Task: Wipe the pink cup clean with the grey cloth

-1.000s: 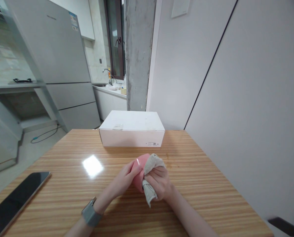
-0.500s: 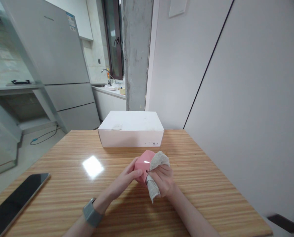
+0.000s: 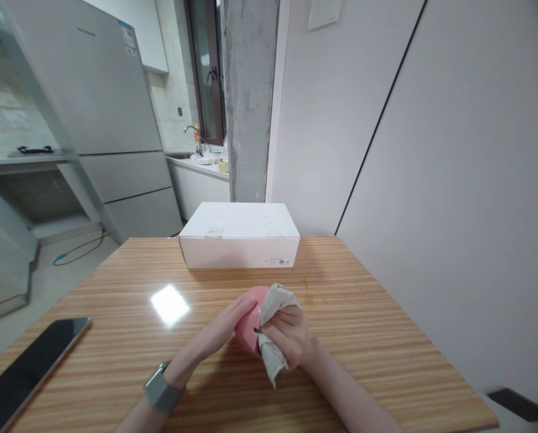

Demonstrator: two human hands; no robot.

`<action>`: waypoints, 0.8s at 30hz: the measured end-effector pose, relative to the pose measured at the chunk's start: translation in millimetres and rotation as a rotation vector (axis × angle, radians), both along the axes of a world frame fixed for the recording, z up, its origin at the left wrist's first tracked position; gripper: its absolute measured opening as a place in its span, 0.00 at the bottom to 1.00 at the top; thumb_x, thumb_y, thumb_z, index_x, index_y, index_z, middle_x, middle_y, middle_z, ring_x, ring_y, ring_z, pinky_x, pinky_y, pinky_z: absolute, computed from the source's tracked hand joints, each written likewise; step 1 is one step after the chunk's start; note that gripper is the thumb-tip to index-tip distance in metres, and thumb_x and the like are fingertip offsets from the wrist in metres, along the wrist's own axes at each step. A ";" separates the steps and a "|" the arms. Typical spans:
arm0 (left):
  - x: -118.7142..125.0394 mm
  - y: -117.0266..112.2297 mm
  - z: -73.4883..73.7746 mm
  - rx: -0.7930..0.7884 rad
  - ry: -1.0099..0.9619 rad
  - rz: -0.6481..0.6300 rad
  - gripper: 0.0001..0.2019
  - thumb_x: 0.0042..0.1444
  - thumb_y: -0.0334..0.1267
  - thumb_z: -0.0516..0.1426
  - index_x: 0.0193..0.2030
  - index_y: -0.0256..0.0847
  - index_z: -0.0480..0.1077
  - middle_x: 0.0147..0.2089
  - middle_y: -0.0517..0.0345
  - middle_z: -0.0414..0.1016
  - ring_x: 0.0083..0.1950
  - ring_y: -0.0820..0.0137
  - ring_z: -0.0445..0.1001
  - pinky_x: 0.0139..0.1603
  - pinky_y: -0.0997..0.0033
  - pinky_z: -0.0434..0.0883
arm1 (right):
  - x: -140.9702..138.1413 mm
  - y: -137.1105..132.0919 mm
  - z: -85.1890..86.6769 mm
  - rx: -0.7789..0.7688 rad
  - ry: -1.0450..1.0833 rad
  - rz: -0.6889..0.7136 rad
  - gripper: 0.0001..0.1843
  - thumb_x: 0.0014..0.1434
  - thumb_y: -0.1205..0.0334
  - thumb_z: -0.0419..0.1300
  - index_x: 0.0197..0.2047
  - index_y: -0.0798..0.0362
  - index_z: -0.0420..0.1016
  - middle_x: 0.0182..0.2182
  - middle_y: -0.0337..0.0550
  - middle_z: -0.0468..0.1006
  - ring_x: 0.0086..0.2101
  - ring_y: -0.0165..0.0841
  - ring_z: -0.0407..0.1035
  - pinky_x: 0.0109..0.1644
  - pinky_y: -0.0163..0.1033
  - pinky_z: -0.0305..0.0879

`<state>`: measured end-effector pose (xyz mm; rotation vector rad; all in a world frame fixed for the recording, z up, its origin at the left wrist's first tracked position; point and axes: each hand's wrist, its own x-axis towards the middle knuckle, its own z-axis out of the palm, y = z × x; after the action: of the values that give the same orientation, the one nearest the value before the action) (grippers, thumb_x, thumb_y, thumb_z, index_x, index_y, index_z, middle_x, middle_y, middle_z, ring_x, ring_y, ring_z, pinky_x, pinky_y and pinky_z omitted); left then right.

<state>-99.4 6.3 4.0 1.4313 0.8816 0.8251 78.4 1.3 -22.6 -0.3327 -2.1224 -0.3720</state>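
A glossy pink rounded object (image 3: 246, 332) is held above the wooden table, between my two hands. My left hand (image 3: 221, 322) grips its left side, with a grey smartwatch (image 3: 160, 388) on the wrist. My right hand (image 3: 289, 337) presses a crumpled beige-grey cloth (image 3: 272, 356) against the object's right side. The cloth and my fingers hide much of the pink surface, so I cannot tell its exact shape.
A closed white cardboard box (image 3: 239, 249) sits at the far edge of the striped wooden table (image 3: 115, 300). A dark tablet (image 3: 29, 373) lies at the near left. A concrete pillar (image 3: 248, 90), a fridge (image 3: 92, 102) and a sink faucet (image 3: 194, 137) stand beyond.
The pink object has shifted down and left, toward me, and has turned slightly. The cloth has moved with my right hand and still lies against the object.
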 end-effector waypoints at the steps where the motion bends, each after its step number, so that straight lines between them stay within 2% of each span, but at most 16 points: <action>1: 0.4 -0.5 1.3 0.002 0.002 -0.010 0.27 0.59 0.55 0.50 0.57 0.37 0.68 0.62 0.51 0.66 0.64 0.61 0.61 0.67 0.60 0.52 | 1.4 0.8 0.6 -0.029 0.015 -0.001 0.19 0.63 0.57 0.43 0.36 0.55 0.72 0.25 0.45 0.75 0.28 0.35 0.70 0.39 0.43 0.67; 6: 3.5 -3.3 -3.8 -0.028 -0.058 -0.062 0.28 0.60 0.54 0.50 0.59 0.36 0.64 0.61 0.49 0.67 0.63 0.61 0.62 0.66 0.59 0.54 | 7.3 1.1 3.7 -0.150 0.117 -0.039 0.21 0.63 0.53 0.39 0.34 0.53 0.69 0.24 0.44 0.74 0.26 0.36 0.69 0.32 0.42 0.62; 11: 9.7 -3.9 -19.2 -0.131 -0.273 -0.098 0.27 0.59 0.51 0.53 0.61 0.38 0.62 0.57 0.48 0.70 0.58 0.59 0.67 0.59 0.58 0.64 | 9.8 2.9 2.8 -0.327 0.296 -0.061 0.21 0.62 0.51 0.40 0.37 0.53 0.70 0.26 0.45 0.73 0.27 0.37 0.68 0.32 0.43 0.60; 14: 12.8 -1.6 -24.9 -0.169 -0.354 -0.034 0.26 0.57 0.51 0.56 0.58 0.38 0.66 0.54 0.48 0.73 0.57 0.57 0.68 0.55 0.59 0.67 | 9.7 4.7 1.2 -0.492 0.404 -0.035 0.19 0.60 0.50 0.44 0.33 0.51 0.71 0.25 0.45 0.73 0.27 0.37 0.68 0.33 0.42 0.61; 17: 13.8 2.3 -27.3 -0.206 -0.383 0.047 0.25 0.54 0.51 0.58 0.54 0.37 0.70 0.51 0.47 0.75 0.52 0.57 0.71 0.51 0.60 0.70 | 7.0 5.6 -0.3 -0.648 0.491 0.015 0.18 0.59 0.50 0.49 0.37 0.52 0.75 0.31 0.47 0.77 0.33 0.39 0.71 0.40 0.44 0.64; 19: 13.7 5.9 -28.4 -0.250 -0.390 0.085 0.26 0.53 0.53 0.58 0.52 0.36 0.70 0.49 0.45 0.76 0.48 0.57 0.74 0.46 0.60 0.72 | 4.6 8.0 -1.0 -0.843 0.681 0.075 0.15 0.55 0.51 0.55 0.36 0.52 0.76 0.33 0.46 0.79 0.37 0.40 0.72 0.44 0.44 0.65; 22: 12.6 12.7 -29.9 -0.337 -0.398 0.172 0.28 0.53 0.54 0.58 0.53 0.34 0.69 0.48 0.42 0.76 0.46 0.55 0.75 0.40 0.60 0.74 | 6.2 19.0 -1.2 -1.226 1.121 0.166 0.08 0.47 0.56 0.63 0.30 0.51 0.76 0.29 0.41 0.80 0.37 0.40 0.73 0.45 0.41 0.67; 24: 10.8 16.9 -29.2 -0.402 -0.414 0.221 0.28 0.55 0.53 0.56 0.56 0.34 0.66 0.50 0.39 0.75 0.46 0.54 0.75 0.38 0.58 0.75 | 13.3 30.5 -0.8 -1.343 1.278 0.178 0.08 0.47 0.57 0.62 0.30 0.50 0.76 0.27 0.39 0.80 0.35 0.39 0.74 0.43 0.41 0.69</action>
<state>-88.6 23.2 -25.2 0.7846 0.8324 0.9994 91.7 31.8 -23.4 -0.8187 -0.8032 1.1635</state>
